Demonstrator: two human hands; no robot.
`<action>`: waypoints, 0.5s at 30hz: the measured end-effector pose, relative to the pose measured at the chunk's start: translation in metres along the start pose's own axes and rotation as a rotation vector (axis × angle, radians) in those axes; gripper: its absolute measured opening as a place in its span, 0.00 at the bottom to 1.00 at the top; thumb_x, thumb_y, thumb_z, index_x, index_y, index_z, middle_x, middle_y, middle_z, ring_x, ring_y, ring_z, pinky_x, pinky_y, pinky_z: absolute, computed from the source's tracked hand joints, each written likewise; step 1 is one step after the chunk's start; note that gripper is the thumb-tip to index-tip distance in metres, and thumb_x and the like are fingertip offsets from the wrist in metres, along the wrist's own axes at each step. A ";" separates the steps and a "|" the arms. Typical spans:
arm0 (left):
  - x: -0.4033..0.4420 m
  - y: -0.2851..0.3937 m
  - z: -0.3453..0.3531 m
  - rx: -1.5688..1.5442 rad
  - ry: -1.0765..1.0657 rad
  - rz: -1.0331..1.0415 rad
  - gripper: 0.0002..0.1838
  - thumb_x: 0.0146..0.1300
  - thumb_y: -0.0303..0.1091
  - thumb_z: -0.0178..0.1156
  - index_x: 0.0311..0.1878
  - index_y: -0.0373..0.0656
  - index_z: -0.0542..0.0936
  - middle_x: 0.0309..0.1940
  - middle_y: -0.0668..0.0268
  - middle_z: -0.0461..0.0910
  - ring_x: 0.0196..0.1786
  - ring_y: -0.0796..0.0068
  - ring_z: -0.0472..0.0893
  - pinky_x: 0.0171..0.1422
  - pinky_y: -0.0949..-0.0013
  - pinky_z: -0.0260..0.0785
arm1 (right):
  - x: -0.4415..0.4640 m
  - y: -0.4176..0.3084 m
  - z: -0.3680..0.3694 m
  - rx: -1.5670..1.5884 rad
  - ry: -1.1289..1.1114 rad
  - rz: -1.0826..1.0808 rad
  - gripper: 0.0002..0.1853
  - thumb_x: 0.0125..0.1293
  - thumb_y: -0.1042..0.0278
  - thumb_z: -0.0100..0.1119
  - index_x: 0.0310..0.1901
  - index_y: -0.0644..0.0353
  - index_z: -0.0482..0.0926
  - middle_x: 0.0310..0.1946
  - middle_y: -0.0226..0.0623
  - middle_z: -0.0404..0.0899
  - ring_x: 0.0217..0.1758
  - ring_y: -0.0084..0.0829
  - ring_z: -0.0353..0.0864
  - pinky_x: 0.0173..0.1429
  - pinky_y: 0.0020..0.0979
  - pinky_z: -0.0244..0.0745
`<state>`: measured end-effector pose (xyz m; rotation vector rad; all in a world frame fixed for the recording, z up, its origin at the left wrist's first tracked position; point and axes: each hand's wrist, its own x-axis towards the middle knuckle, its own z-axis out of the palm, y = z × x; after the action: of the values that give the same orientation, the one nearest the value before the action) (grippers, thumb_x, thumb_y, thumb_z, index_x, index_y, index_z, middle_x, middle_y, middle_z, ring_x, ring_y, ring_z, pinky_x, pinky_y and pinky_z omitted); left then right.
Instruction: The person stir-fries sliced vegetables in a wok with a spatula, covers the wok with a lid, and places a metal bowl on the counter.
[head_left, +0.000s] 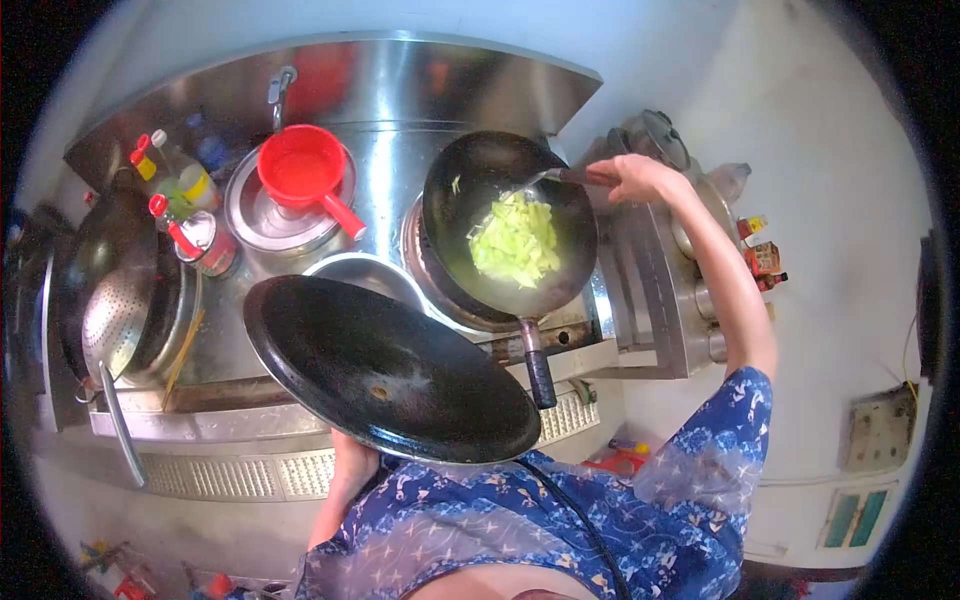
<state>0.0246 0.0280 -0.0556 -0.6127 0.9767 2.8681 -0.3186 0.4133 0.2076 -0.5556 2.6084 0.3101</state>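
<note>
Chopped light-green vegetables [515,240] lie in a black wok [455,185] on the stove, its handle pointing toward me. My right hand [635,180] is closed on the dark handle of a spatula [545,176], whose metal end reaches into the wok beside the vegetables. A large black lid [390,370] is tilted in front of my body, left of the wok handle. Under its lower left edge, my left hand [352,462] holds it from below; the fingers are hidden behind the lid.
A red ladle [300,165] rests over a metal pot [245,205]. Several bottles [195,183] stand left of it. At the far left are a perforated strainer [115,315] and another wok. A metal bowl [370,275] sits behind the lid. Pots and condiments stand right.
</note>
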 end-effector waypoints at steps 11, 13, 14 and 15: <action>-0.025 0.002 -0.016 -0.052 0.083 0.043 0.26 0.69 0.41 0.54 0.64 0.37 0.66 0.60 0.57 0.72 0.61 0.62 0.72 0.66 0.56 0.65 | 0.102 0.033 0.004 -0.700 0.235 0.310 0.11 0.55 0.62 0.60 0.37 0.54 0.86 0.40 0.36 0.86 0.44 0.37 0.85 0.46 0.36 0.80; -0.029 0.004 -0.010 -0.033 0.066 0.086 0.26 0.69 0.41 0.54 0.64 0.35 0.66 0.60 0.57 0.72 0.62 0.62 0.72 0.67 0.57 0.64 | 0.107 0.024 0.020 -0.687 0.158 0.233 0.11 0.54 0.62 0.61 0.37 0.54 0.86 0.39 0.36 0.86 0.44 0.36 0.85 0.45 0.36 0.80; -0.031 0.004 -0.007 -0.034 0.068 0.089 0.26 0.69 0.41 0.54 0.64 0.35 0.66 0.60 0.57 0.72 0.62 0.62 0.72 0.67 0.57 0.64 | 0.105 0.013 0.024 -0.676 0.081 0.160 0.11 0.53 0.61 0.62 0.36 0.53 0.86 0.38 0.36 0.86 0.44 0.36 0.85 0.45 0.36 0.80; -0.030 0.005 -0.006 -0.028 0.086 0.076 0.26 0.69 0.41 0.54 0.65 0.36 0.66 0.60 0.57 0.71 0.62 0.61 0.72 0.67 0.57 0.64 | 0.101 0.004 0.026 -0.679 0.084 0.159 0.11 0.53 0.61 0.62 0.36 0.53 0.86 0.38 0.36 0.86 0.44 0.36 0.85 0.45 0.36 0.80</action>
<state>0.0536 0.0231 -0.0452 -0.7229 0.9936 2.9487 -0.3924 0.3919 0.1373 -0.5784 2.5939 1.2714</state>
